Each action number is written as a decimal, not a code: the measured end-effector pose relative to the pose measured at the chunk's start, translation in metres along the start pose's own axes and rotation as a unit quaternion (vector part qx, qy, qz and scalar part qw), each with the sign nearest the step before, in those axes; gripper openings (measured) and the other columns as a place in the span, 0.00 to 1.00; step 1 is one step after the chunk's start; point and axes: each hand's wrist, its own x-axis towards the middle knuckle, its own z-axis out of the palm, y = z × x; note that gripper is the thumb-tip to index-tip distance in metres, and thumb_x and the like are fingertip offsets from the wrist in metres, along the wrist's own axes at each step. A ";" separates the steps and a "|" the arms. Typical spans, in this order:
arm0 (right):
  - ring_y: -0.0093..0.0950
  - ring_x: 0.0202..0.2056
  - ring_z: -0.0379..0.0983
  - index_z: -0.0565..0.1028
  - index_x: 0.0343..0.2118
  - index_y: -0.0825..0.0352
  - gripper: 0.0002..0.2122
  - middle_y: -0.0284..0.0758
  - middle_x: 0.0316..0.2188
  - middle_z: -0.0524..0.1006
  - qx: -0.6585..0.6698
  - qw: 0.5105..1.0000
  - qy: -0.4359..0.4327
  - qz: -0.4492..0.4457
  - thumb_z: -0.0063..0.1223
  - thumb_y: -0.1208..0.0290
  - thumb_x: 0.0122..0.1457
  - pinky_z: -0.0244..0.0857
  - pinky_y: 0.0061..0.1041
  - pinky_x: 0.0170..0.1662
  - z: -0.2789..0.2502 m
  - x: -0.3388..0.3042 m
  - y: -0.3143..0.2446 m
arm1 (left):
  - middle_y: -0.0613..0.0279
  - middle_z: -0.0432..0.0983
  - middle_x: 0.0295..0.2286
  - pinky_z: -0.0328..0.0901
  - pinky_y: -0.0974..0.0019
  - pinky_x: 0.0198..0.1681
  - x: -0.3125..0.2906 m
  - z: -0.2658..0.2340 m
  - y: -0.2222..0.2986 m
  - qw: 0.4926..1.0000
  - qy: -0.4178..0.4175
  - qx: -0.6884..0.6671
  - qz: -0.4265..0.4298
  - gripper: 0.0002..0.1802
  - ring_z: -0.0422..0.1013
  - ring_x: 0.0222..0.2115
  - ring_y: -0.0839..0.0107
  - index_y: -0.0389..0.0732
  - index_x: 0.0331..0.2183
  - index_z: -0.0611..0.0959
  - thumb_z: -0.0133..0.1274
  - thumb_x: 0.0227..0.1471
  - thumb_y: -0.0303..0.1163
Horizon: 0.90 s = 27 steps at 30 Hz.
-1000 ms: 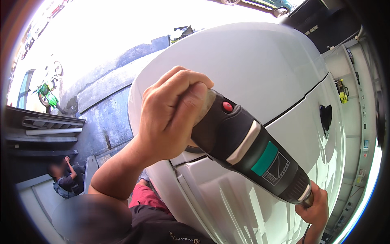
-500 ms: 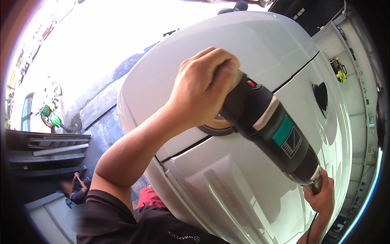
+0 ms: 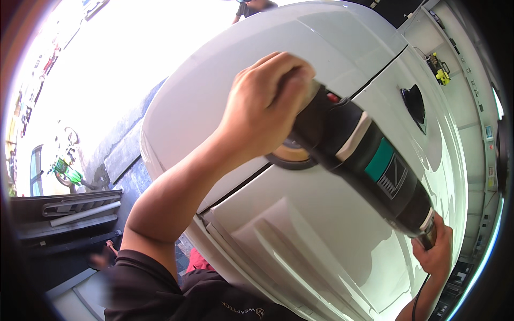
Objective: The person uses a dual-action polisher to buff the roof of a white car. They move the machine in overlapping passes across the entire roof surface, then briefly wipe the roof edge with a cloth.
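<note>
Across the white car panel [image 3: 326, 224] lies a black power polisher [image 3: 409, 187] with a green stripe and a beige trim band. My left hand [image 3: 262, 104] is closed over its head end, fingers wrapped round the front. Around the rear end, where a cord runs down along the wrist, my right hand [image 3: 436, 249] is closed. Beneath the head, a round polishing pad [image 3: 292, 159] with a dark rim rests on the car close to a panel gap; my left hand and the tool hide part of it.
A black fin antenna [image 3: 414, 104] stands on the roof beyond the tool. Shelving with long bars [image 3: 69, 214] is at the left, a green motorbike [image 3: 67, 171] farther off. A yellow tool [image 3: 440, 69] lies by the right wall. Other people show at the top and lower left.
The view has shifted slightly over the car. The polisher sits a little farther right and lower in view, with more of its pad showing. Both hands keep their hold.
</note>
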 end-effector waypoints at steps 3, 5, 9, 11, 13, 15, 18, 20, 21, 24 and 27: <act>0.46 0.27 0.78 0.69 0.55 0.68 0.36 0.45 0.27 0.78 -0.005 0.994 -0.032 -0.107 0.61 0.75 0.35 0.72 0.38 0.33 -0.001 -0.016 -0.017 | 0.57 0.77 0.33 0.65 0.67 0.39 -0.046 -0.034 0.017 0.996 -0.009 -0.045 -0.076 0.16 0.70 0.32 0.73 0.29 0.40 0.79 0.41 0.64 0.31; 0.40 0.21 0.72 0.69 0.55 0.67 0.37 0.41 0.24 0.75 -0.036 0.987 -0.064 -0.145 0.62 0.76 0.33 0.67 0.34 0.28 -0.004 -0.023 -0.037 | 0.55 0.76 0.32 0.66 0.69 0.35 -0.078 -0.052 0.017 0.998 0.055 -0.028 -0.016 0.12 0.72 0.30 0.72 0.29 0.37 0.80 0.42 0.62 0.25; 0.33 0.17 0.67 0.67 0.56 0.65 0.38 0.35 0.20 0.72 -0.045 0.977 -0.037 -0.206 0.62 0.77 0.32 0.56 0.31 0.21 0.003 -0.027 -0.064 | 0.52 0.76 0.34 0.66 0.69 0.38 -0.118 -0.073 0.017 0.995 0.104 0.000 0.002 0.14 0.72 0.33 0.71 0.28 0.38 0.80 0.41 0.60 0.24; 0.34 0.17 0.67 0.68 0.55 0.64 0.38 0.36 0.20 0.72 -0.047 0.977 -0.058 -0.200 0.62 0.77 0.32 0.56 0.31 0.21 -0.004 -0.018 -0.064 | 0.52 0.76 0.35 0.66 0.68 0.38 -0.114 -0.075 0.016 0.996 0.089 0.021 0.014 0.14 0.72 0.33 0.70 0.28 0.38 0.81 0.41 0.60 0.24; 0.42 0.22 0.73 0.69 0.54 0.66 0.36 0.44 0.24 0.75 -0.019 0.985 -0.049 -0.167 0.60 0.77 0.33 0.67 0.34 0.27 0.004 -0.008 -0.055 | 0.51 0.77 0.34 0.66 0.67 0.40 -0.095 -0.068 0.014 0.997 0.078 0.025 0.005 0.15 0.73 0.34 0.67 0.27 0.37 0.80 0.40 0.61 0.26; 0.44 0.25 0.76 0.68 0.55 0.66 0.35 0.46 0.26 0.77 -0.015 0.990 -0.047 -0.132 0.59 0.77 0.37 0.70 0.35 0.31 0.006 0.003 -0.050 | 0.49 0.78 0.36 0.66 0.65 0.44 -0.068 -0.063 0.000 0.997 0.048 0.059 0.025 0.19 0.73 0.37 0.64 0.25 0.37 0.80 0.37 0.63 0.28; 0.51 0.30 0.78 0.67 0.57 0.65 0.35 0.48 0.31 0.79 0.021 0.995 -0.020 -0.097 0.60 0.79 0.38 0.72 0.40 0.35 0.018 0.023 -0.039 | 0.54 0.77 0.27 0.67 0.67 0.34 -0.034 -0.053 -0.015 0.996 0.082 0.036 0.029 0.14 0.72 0.27 0.68 0.33 0.36 0.82 0.44 0.59 0.29; 0.50 0.31 0.78 0.67 0.57 0.66 0.35 0.47 0.31 0.79 0.012 0.997 -0.009 -0.075 0.61 0.79 0.40 0.72 0.40 0.37 0.021 0.035 -0.035 | 0.54 0.77 0.27 0.67 0.66 0.35 -0.020 -0.049 -0.022 0.996 0.081 0.028 0.011 0.14 0.72 0.26 0.67 0.34 0.36 0.82 0.44 0.59 0.31; 0.48 0.32 0.79 0.67 0.57 0.66 0.34 0.47 0.31 0.79 0.009 0.997 0.008 -0.071 0.62 0.79 0.41 0.72 0.39 0.38 0.023 0.041 -0.033 | 0.55 0.77 0.27 0.67 0.66 0.35 -0.015 -0.047 -0.024 0.996 0.081 0.023 0.002 0.14 0.73 0.26 0.67 0.34 0.36 0.82 0.44 0.59 0.31; 0.46 0.32 0.80 0.67 0.57 0.66 0.34 0.46 0.30 0.79 0.039 0.998 -0.005 -0.048 0.63 0.78 0.41 0.73 0.38 0.38 0.027 0.046 -0.032 | 0.53 0.78 0.29 0.68 0.66 0.38 -0.010 -0.040 -0.022 0.995 0.088 0.039 0.006 0.14 0.73 0.29 0.67 0.35 0.36 0.82 0.44 0.59 0.32; 0.45 0.30 0.81 0.69 0.56 0.65 0.34 0.44 0.28 0.80 0.055 0.996 -0.031 -0.060 0.66 0.75 0.40 0.74 0.35 0.36 0.026 0.031 -0.033 | 0.58 0.78 0.32 0.66 0.68 0.42 -0.018 -0.047 -0.013 0.997 0.061 0.045 -0.033 0.16 0.71 0.33 0.71 0.32 0.37 0.82 0.44 0.60 0.33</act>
